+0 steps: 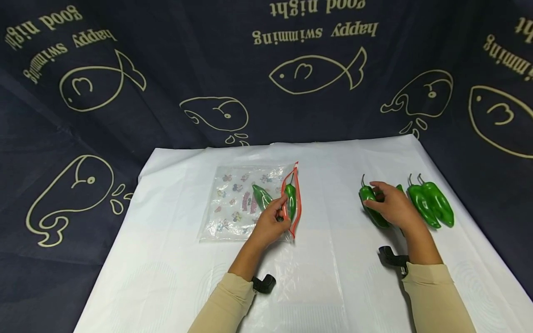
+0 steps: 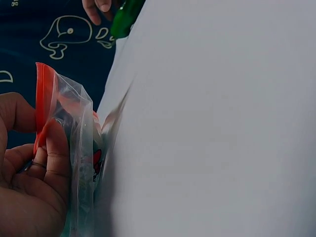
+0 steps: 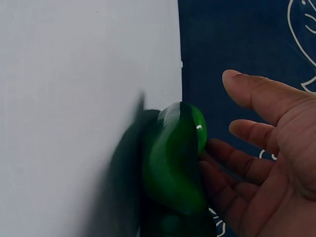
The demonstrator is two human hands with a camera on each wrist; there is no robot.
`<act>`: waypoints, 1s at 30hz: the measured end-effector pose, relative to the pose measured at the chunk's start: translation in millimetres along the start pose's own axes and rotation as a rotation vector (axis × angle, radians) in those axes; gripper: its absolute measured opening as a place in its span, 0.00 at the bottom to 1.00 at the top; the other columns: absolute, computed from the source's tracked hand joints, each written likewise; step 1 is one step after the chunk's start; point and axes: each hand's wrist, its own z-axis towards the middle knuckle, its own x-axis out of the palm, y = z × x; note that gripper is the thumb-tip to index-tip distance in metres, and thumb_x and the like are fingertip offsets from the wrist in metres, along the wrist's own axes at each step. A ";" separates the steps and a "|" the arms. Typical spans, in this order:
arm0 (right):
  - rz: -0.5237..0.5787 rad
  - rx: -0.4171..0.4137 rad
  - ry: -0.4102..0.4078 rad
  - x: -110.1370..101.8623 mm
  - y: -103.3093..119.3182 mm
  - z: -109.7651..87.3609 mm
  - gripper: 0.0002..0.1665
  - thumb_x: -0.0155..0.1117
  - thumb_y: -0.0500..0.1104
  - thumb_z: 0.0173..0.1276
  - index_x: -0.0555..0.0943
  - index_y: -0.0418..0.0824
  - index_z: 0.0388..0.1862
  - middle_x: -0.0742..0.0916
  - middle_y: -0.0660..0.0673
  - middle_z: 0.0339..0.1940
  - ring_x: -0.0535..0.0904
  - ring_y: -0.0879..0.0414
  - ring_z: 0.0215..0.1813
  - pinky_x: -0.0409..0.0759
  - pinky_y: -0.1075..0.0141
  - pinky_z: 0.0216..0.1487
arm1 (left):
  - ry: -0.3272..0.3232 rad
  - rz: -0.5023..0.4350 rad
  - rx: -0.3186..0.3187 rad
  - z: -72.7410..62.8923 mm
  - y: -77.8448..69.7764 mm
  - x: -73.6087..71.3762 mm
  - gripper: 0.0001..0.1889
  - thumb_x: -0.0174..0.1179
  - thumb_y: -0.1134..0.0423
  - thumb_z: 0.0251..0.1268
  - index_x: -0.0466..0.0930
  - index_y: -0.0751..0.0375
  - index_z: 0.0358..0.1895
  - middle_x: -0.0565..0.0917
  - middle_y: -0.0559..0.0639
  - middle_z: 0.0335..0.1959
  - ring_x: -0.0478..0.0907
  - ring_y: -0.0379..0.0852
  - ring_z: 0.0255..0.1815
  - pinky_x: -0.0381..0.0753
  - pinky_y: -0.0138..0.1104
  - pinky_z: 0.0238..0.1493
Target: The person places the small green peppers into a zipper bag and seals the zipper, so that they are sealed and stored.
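My left hand (image 1: 271,223) pinches the red-edged mouth of a clear zip bag (image 1: 225,196) between thumb and fingers; in the left wrist view the red zip strip (image 2: 45,94) stands up from the grip. One green pepper (image 1: 260,196) shows through the printed plastic, and another green pepper (image 1: 292,203) lies at the parted mouth, framed by the red strips. Over on the right, my right hand (image 1: 393,206) is spread over a long green pepper (image 1: 367,194). The right wrist view shows thumb and fingers apart beside glossy green peppers (image 3: 170,168).
Just right of my right hand, two more green peppers (image 1: 424,203) lie side by side. Another green pepper (image 1: 399,188) is mostly hidden behind that hand. A white cloth covers the table (image 1: 166,203); a dark printed curtain (image 1: 200,55) hangs behind and around it.
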 end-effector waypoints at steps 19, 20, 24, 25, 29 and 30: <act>-0.189 0.023 -0.010 11.1 2.1 7.9 0.42 0.69 0.45 0.65 0.64 0.26 0.70 0.71 0.21 0.62 0.69 0.26 0.61 0.68 0.34 0.57 | 0.004 -0.021 -0.001 0.8 3.9 -0.9 0.37 0.56 0.83 0.50 0.62 0.79 0.70 0.70 0.71 0.65 0.77 0.61 0.49 0.77 0.43 0.50; -0.199 0.024 -0.012 11.6 2.2 8.0 0.42 0.69 0.45 0.65 0.64 0.26 0.70 0.70 0.21 0.62 0.69 0.26 0.61 0.68 0.34 0.57 | 0.005 -0.021 -0.002 0.8 3.8 -0.9 0.37 0.56 0.83 0.51 0.62 0.79 0.70 0.70 0.71 0.65 0.77 0.61 0.49 0.77 0.44 0.50; -0.225 0.031 -0.030 14.5 1.7 8.1 0.43 0.70 0.46 0.64 0.65 0.26 0.70 0.71 0.22 0.60 0.70 0.26 0.58 0.69 0.34 0.54 | 0.003 -0.015 -0.012 0.5 2.2 -0.7 0.37 0.57 0.82 0.51 0.62 0.78 0.71 0.70 0.70 0.65 0.76 0.60 0.49 0.77 0.45 0.50; -0.229 0.031 -0.035 15.3 1.9 8.4 0.42 0.70 0.46 0.64 0.65 0.26 0.70 0.71 0.22 0.60 0.70 0.26 0.58 0.69 0.34 0.54 | 0.001 -0.013 -0.014 0.6 1.7 -0.6 0.37 0.57 0.82 0.50 0.62 0.78 0.71 0.70 0.70 0.65 0.76 0.60 0.49 0.77 0.45 0.50; -0.233 0.039 -0.054 18.0 2.6 9.5 0.41 0.69 0.44 0.64 0.65 0.26 0.69 0.70 0.22 0.59 0.71 0.27 0.57 0.70 0.35 0.53 | -0.007 0.002 -0.017 0.8 -0.3 -0.3 0.37 0.57 0.82 0.50 0.63 0.78 0.70 0.71 0.71 0.64 0.75 0.59 0.48 0.77 0.46 0.50; -0.234 0.042 -0.056 18.3 2.8 9.7 0.41 0.69 0.44 0.63 0.65 0.26 0.69 0.70 0.22 0.59 0.71 0.27 0.57 0.70 0.35 0.53 | -0.006 0.004 -0.016 0.9 -0.5 -0.3 0.37 0.57 0.82 0.50 0.63 0.78 0.70 0.71 0.71 0.64 0.75 0.59 0.48 0.77 0.46 0.50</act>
